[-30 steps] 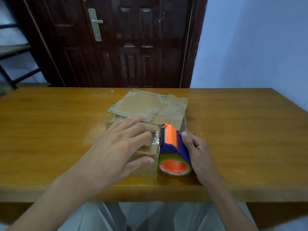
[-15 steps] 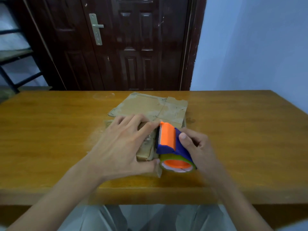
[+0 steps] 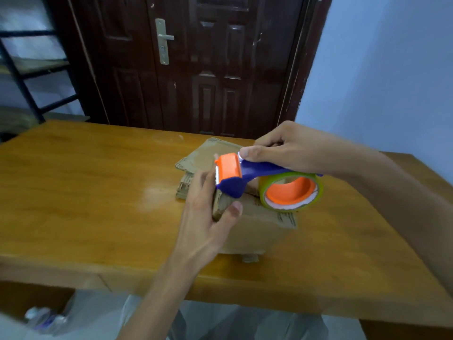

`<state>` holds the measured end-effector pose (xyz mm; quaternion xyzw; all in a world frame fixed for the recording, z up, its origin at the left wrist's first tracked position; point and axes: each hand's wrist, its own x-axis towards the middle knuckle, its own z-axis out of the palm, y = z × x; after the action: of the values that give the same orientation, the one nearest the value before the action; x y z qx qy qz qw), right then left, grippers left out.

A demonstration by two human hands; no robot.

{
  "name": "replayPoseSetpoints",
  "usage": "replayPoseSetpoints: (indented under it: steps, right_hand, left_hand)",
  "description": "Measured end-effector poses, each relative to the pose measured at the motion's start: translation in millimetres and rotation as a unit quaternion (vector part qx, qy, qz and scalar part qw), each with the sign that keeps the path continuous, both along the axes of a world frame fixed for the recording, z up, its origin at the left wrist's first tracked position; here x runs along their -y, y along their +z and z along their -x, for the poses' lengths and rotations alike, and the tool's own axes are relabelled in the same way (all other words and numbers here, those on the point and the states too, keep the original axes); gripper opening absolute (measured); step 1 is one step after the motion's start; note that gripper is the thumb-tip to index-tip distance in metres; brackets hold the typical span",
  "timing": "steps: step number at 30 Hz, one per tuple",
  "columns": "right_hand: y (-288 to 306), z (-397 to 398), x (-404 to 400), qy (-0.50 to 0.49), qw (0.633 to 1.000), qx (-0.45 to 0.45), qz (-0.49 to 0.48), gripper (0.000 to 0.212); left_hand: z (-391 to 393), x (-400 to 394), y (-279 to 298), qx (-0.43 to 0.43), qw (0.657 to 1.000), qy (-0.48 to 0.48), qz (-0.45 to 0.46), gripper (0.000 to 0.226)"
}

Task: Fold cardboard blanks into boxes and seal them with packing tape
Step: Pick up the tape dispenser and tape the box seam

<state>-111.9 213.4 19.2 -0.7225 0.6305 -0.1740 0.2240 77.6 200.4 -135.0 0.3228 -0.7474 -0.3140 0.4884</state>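
Nearest me on the worktop (image 3: 73, 182), my left hand (image 3: 206, 217) grips the box (image 3: 255, 229) at its left edge, now turned on its side. Above it my right hand (image 3: 282, 153) has lifted the tape dispenser (image 3: 257, 180), fingers wrapped round its handle. Flat blanks (image 3: 208, 155) lie behind, before the door (image 3: 196, 65).
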Motion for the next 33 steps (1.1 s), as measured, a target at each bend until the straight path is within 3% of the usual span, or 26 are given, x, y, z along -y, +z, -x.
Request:
replayPoseSetpoints:
  steps: [3,9,14,21,28,33]
  right_hand:
    - [3,-16,11,0.013,0.999,-0.050,-0.011,0.044]
    - [3,-47,26,0.040,0.980,-0.195,0.004,0.050]
    - [6,-34,23,0.030,0.979,-0.200,-0.030,0.055]
    - [14,-16,17,0.027,0.984,-0.176,-0.030,0.052]
    - [13,25,-3,-0.007,0.984,-0.180,-0.003,0.053]
    - [-5,46,-17,-0.001,0.989,-0.145,-0.015,0.043]
  left_hand:
    - [-7,0,-13,-0.033,0.999,-0.003,-0.016,0.072]
    - [-12,-4,-33,-0.120,0.992,0.008,-0.044,0.061]
    - [-4,1,-29,-0.118,0.992,0.014,-0.041,0.048]
    - [-3,4,-36,-0.102,0.993,0.012,-0.054,0.076]
    - [-11,11,-45,-0.132,0.983,0.054,-0.116,0.079]
    - [-2,-4,-59,-0.109,0.990,0.068,-0.065,0.074]
